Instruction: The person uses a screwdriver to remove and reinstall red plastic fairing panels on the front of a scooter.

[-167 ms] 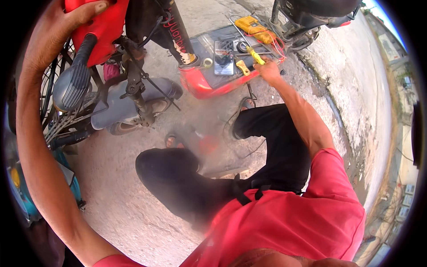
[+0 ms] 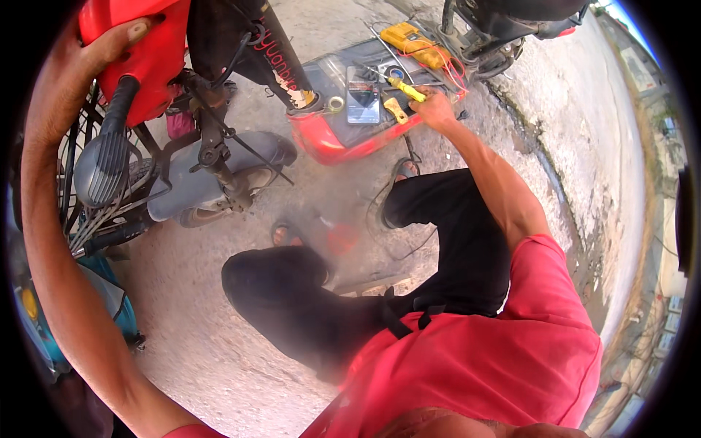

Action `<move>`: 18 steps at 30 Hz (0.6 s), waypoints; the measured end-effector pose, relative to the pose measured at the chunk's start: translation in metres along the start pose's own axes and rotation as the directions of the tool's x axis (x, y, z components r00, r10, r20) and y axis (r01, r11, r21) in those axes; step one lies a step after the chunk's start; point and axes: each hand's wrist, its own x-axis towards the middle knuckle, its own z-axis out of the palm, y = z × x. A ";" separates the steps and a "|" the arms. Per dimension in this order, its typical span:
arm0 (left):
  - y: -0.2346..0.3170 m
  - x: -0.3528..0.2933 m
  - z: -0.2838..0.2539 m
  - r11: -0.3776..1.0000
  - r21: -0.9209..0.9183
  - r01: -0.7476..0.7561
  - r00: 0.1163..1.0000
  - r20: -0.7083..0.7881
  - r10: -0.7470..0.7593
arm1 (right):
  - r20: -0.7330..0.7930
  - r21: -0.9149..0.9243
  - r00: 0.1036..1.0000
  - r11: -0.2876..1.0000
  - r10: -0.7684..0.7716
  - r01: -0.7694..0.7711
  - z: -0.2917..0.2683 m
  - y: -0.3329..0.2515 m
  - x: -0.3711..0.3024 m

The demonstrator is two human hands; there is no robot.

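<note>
At the upper left, my left hand (image 2: 79,69) grips the edge of a red scooter front panel (image 2: 161,55), thumb lying across its face and the other fingers hidden. My right hand (image 2: 434,109) is closed around a yellow-handled screwdriver (image 2: 406,88) above the scooter's red-edged footboard (image 2: 332,148); the thin shaft points left over a smartphone (image 2: 363,98). Just below the handle lies a short yellow tool (image 2: 395,111). A dark ring with a blue inside (image 2: 396,72), probably a tape roll, and a pale ring (image 2: 336,104) rest nearby.
Behind the screwdriver lies a yellow multimeter (image 2: 415,45) with red leads. The scooter's front mudguard (image 2: 219,171) and a ribbed grey part (image 2: 102,168) stand at the left. A teal vehicle part (image 2: 109,292) sits beside my left arm. Black-trousered knees (image 2: 277,292) are in the foreground.
The screwdriver has swung round so its shaft points more to the left, and my right hand has shifted slightly left. The red panel and my left hand appear a little further left.
</note>
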 end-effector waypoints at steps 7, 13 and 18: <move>0.012 -0.002 0.000 0.984 0.164 0.068 0.997 0.009 -0.070 | 0.033 0.044 0.999 0.998 -0.038 0.037 0.003 0.008 0.010; 0.019 -0.003 -0.001 0.993 0.109 0.035 0.999 -0.004 -0.035 | -0.054 0.475 0.986 0.873 0.155 -0.111 -0.002 0.009 -0.003; 0.016 0.000 0.001 0.999 -0.051 -0.006 1.000 -0.002 0.006 | 0.098 0.635 0.980 0.748 0.172 -0.195 -0.023 0.016 -0.049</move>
